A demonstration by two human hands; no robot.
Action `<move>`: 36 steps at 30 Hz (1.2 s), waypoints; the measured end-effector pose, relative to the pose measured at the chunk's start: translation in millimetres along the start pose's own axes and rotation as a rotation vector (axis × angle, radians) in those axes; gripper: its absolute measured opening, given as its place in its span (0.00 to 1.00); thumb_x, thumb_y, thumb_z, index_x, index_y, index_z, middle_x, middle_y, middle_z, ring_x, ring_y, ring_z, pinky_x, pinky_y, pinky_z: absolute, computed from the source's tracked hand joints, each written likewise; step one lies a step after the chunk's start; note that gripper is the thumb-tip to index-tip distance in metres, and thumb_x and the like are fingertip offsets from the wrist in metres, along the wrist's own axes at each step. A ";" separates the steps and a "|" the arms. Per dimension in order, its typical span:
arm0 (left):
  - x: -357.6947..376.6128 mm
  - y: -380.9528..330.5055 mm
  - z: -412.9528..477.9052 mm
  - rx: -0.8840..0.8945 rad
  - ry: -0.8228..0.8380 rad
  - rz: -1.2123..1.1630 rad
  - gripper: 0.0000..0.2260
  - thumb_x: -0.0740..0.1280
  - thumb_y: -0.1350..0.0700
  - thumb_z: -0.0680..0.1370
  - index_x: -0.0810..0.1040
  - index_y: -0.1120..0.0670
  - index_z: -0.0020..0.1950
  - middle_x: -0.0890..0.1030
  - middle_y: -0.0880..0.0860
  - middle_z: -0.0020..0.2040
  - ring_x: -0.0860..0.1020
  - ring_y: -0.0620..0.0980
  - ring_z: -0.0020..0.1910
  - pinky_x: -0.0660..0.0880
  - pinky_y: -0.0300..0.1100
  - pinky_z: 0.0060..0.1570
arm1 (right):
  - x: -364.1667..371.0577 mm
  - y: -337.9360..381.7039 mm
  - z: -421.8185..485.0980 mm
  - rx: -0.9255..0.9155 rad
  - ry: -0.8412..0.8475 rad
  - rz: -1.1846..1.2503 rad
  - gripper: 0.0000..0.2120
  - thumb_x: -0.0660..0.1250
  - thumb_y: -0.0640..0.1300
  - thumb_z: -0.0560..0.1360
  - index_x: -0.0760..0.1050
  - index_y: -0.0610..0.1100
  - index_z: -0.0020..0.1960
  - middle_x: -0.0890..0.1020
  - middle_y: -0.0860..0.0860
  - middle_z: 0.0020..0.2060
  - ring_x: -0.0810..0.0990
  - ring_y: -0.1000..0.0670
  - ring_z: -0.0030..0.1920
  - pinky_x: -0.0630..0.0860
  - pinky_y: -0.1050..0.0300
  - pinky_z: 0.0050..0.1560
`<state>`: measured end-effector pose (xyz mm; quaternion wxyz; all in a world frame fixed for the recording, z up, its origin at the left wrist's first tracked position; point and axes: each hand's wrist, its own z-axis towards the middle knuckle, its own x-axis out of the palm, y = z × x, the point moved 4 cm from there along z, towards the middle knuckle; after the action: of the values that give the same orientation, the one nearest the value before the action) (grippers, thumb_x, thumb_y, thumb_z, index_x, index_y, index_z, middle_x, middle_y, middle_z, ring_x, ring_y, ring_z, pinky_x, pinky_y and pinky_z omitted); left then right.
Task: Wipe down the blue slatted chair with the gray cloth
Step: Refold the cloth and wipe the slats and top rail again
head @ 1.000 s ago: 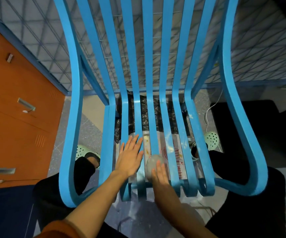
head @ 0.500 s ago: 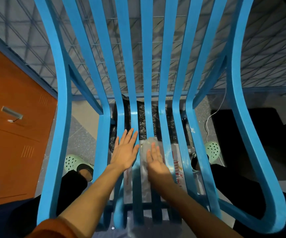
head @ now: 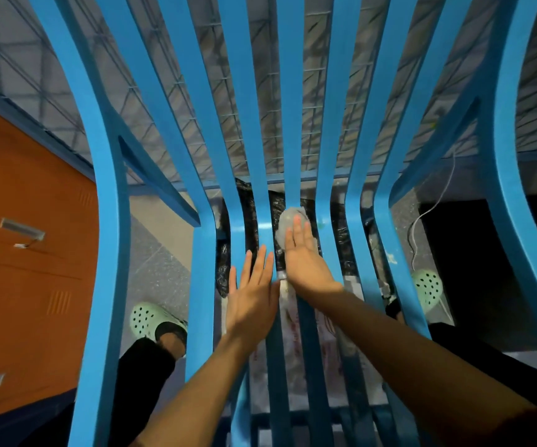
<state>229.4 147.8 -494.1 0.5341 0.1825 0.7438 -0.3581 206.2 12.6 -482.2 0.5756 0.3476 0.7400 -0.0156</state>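
The blue slatted chair [head: 202, 285] fills the view, its seat slats running away from me and bending up into the backrest. My right hand [head: 304, 258] lies flat on the middle slat near that bend and presses the gray cloth [head: 288, 221], which peeks out past the fingertips. Just to its left, my left hand [head: 252, 296] rests flat on the seat slats with its fingers spread and holds nothing.
An orange cabinet [head: 28, 269] with metal handles stands close on the left. A blue wire-mesh panel [head: 260, 108] is behind the backrest. Under the seat lie a black plastic bag [head: 251, 227] and printed paper. My green clogs [head: 151, 319] flank the chair; a black mat [head: 486, 253] is right.
My right hand has slid the cloth along the middle slat from the seat's front edge to the bend at the backrest. My left hand also moved forward, and my head leaned closer.
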 end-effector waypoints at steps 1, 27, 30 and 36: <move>0.4 -0.2 -0.7 -0.003 -0.007 0.001 0.25 0.50 0.47 0.84 0.48 0.47 0.81 0.45 0.44 0.80 0.41 0.49 0.79 0.38 0.54 0.75 | -0.3 -0.1 3.4 -0.007 -0.015 -0.004 0.36 0.52 0.27 0.76 0.37 0.35 0.78 0.34 0.40 0.77 0.34 0.38 0.77 0.53 0.43 0.76; -18.1 -30.4 -83.4 -0.061 0.242 0.115 0.26 0.46 0.44 0.85 0.44 0.51 0.81 0.42 0.47 0.80 0.37 0.49 0.78 0.38 0.56 0.75 | 33.9 15.0 -191.1 0.006 0.165 0.019 0.34 0.48 0.27 0.78 0.33 0.35 0.76 0.27 0.41 0.71 0.27 0.45 0.70 0.48 0.49 0.78; -12.7 -25.4 -104.5 -0.051 0.249 0.099 0.27 0.46 0.44 0.85 0.44 0.51 0.81 0.41 0.47 0.80 0.37 0.49 0.78 0.41 0.58 0.77 | 41.8 14.9 -216.0 0.014 0.186 0.045 0.34 0.48 0.27 0.78 0.34 0.37 0.78 0.28 0.43 0.73 0.26 0.46 0.69 0.52 0.49 0.77; -11.7 -23.0 -134.5 -0.041 0.226 0.122 0.26 0.47 0.45 0.85 0.43 0.50 0.81 0.42 0.46 0.80 0.38 0.50 0.79 0.38 0.56 0.75 | 52.6 18.0 -265.0 0.026 0.267 0.030 0.38 0.52 0.27 0.77 0.33 0.38 0.77 0.27 0.44 0.73 0.26 0.46 0.69 0.62 0.47 0.74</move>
<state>129.4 231.4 -452.3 0.4713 0.2558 0.7938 -0.2869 -12.1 164.5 -431.6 0.4675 0.3649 0.8046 0.0298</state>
